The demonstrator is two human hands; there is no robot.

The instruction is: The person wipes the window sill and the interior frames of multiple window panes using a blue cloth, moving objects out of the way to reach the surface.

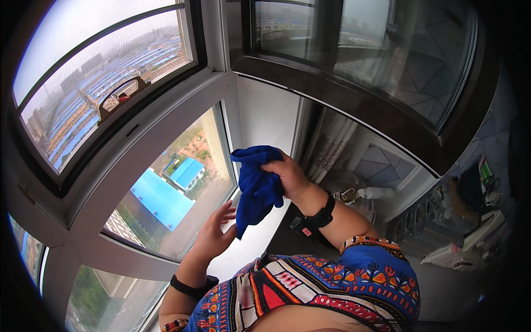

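My right hand grips a crumpled blue cloth and holds it up against the white window frame at the corner of the lower pane. The cloth hangs down below the hand. My left hand is lower, fingers spread, resting close to the lower window pane and the white sill, just beside the hanging end of the cloth. It holds nothing. Both wrists wear black bands.
A handle sits on the upper window sash. A dark-framed inner window stands open to the right. Below on the right are a small fan and cluttered items by the wall.
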